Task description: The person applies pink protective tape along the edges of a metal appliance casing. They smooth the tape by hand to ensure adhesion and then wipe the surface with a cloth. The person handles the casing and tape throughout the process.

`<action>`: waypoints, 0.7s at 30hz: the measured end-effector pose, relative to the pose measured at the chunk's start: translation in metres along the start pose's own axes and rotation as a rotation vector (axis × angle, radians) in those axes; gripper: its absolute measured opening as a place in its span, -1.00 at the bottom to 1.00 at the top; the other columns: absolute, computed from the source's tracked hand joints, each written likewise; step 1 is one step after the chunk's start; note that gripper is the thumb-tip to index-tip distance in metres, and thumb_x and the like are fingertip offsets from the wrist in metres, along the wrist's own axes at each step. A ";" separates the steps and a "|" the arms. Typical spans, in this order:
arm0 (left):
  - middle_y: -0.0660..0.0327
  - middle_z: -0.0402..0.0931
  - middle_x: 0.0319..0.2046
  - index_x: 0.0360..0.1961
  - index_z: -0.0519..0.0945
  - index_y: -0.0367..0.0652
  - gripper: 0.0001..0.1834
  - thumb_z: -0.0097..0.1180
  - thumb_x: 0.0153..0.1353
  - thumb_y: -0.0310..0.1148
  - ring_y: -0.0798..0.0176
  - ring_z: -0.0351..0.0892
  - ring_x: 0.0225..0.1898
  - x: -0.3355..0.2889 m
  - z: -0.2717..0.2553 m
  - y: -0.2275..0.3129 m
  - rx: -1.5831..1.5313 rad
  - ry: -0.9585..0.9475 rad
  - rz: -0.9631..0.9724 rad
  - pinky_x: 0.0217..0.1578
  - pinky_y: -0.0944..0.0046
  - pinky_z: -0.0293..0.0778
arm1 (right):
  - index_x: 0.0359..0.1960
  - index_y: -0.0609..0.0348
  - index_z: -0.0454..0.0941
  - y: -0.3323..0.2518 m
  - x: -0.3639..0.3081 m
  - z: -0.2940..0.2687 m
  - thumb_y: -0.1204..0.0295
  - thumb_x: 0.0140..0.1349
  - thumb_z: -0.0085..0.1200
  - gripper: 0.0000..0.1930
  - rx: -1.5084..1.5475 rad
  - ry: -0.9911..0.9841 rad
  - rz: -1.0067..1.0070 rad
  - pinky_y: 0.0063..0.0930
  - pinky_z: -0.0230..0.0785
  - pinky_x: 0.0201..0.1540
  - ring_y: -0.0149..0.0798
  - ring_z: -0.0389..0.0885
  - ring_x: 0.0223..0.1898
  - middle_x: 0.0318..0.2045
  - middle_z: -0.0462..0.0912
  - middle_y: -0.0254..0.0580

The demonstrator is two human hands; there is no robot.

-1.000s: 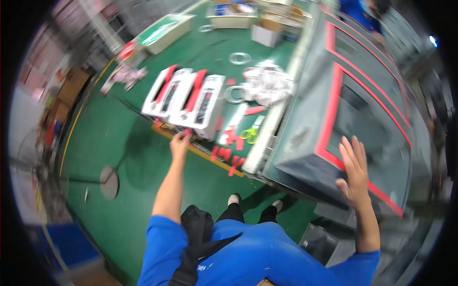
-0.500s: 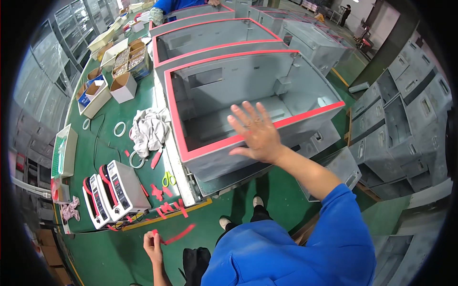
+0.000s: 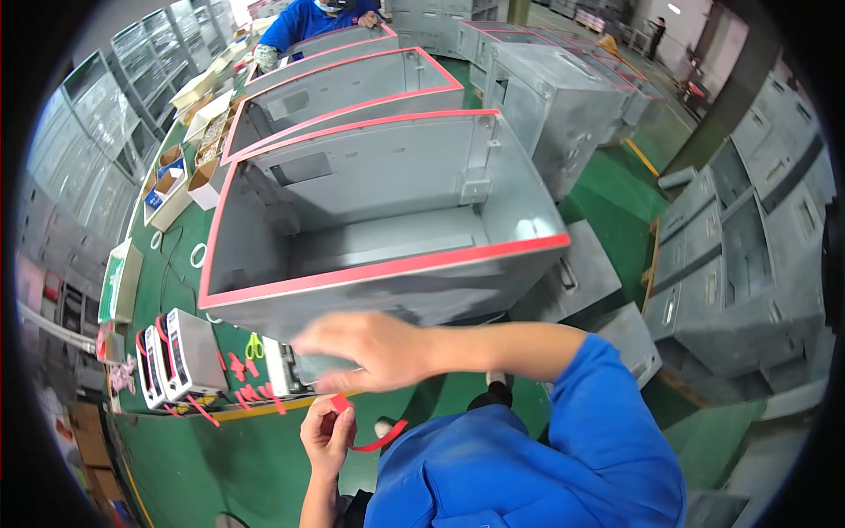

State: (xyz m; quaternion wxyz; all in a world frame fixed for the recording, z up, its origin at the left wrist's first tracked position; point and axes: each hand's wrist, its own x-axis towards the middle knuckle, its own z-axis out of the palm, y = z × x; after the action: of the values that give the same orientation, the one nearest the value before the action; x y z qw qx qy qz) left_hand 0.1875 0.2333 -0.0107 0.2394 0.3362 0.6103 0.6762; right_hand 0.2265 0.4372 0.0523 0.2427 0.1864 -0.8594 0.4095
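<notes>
My left hand (image 3: 328, 433) is closed, pinching one end of a strip of red tape (image 3: 381, 446) whose free end curls away to the right. Above it, my right hand (image 3: 378, 350) reaches leftward, slightly blurred, thumb apart from the fingers and nothing seen in it. It passes in front of the near wall of a grey metal cabinet shell (image 3: 378, 198); whether it touches is unclear. Red tape runs around the shell's open rim. Green-handled scissors (image 3: 254, 346) and short red tape pieces (image 3: 251, 392) lie on the bench left of my hands.
Two white box-shaped devices (image 3: 189, 356) with red tape stand at the bench's near left. More red-rimmed shells (image 3: 352, 86) line the bench beyond, where a co-worker in blue (image 3: 308, 25) stands. Grey cabinets (image 3: 704, 290) are stacked right; others (image 3: 563, 286) sit on the floor.
The cabinet shell has shifted left over the bench, and the white cloth is now hidden. My right hand has come off the rim toward my left hand. The left hand with the tape has risen rightward.
</notes>
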 end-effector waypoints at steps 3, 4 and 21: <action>0.16 0.46 -0.32 -0.31 0.45 -0.31 -0.86 0.03 0.07 -0.66 0.38 0.47 -0.33 0.005 0.078 -0.008 0.086 0.051 0.043 -0.36 0.43 0.43 | -0.25 0.23 0.42 -0.017 -0.078 -0.039 0.30 0.05 0.05 -0.71 0.217 -0.126 0.203 -0.27 0.34 -0.27 -0.03 0.49 -0.31 -0.37 0.47 -0.07; 0.16 0.46 -0.33 -0.33 0.46 -0.32 -0.87 0.03 0.06 -0.67 0.41 0.48 -0.38 0.004 0.103 -0.008 0.069 0.058 0.006 -0.40 0.46 0.42 | -0.28 0.20 0.43 -0.016 -0.098 -0.053 0.35 0.05 0.05 -0.77 0.273 -0.128 0.275 -0.28 0.34 -0.33 -0.05 0.49 -0.37 -0.41 0.46 -0.11; 0.18 0.56 -0.50 -0.25 0.55 -0.32 -0.83 0.05 0.13 -0.51 0.39 0.53 -0.48 0.021 0.208 0.021 0.060 -0.011 -0.267 -0.43 0.44 0.48 | -0.32 0.26 0.47 0.020 -0.148 -0.290 0.56 0.11 0.05 -0.90 0.330 0.496 0.381 -0.71 0.33 -0.40 -0.58 0.44 -0.46 -0.48 0.53 -0.35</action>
State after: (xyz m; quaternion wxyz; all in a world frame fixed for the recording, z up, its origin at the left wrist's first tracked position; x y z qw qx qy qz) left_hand 0.3307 0.3844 0.0192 0.3203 0.2627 0.6683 0.6178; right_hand 0.4132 0.6969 0.1143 0.3299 -0.0457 -0.7159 0.6137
